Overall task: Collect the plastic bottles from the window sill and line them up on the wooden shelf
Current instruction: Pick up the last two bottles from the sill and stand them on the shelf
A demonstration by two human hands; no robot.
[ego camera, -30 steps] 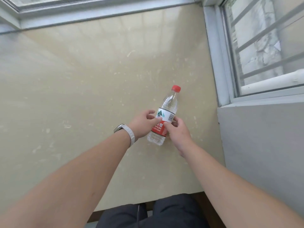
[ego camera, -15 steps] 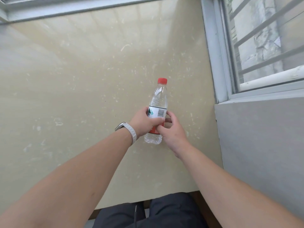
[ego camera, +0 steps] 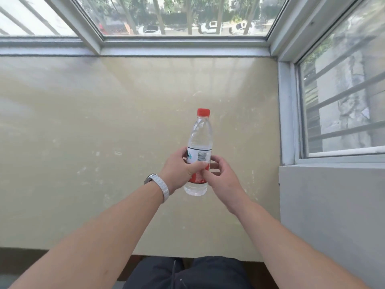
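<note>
Vertically, btl [ego camera: 199,138] betw. L/R fingers [ego camera: 217,160]

- Both bare forearms are extended forward and are angled inward, meeting at the bottle [ego camera: 200,136].
- The left grip [ego camera: 177,171] is wrapped round the bottle's label from its left side, with the thumb laid across the front.
- The right grip [ego camera: 224,181] is curled against the bottle's right side, with fingers reaching behind it.
- A watch [ego camera: 161,185] with a pale strap is worn on the left wrist, down-left of the bottle.
</note>
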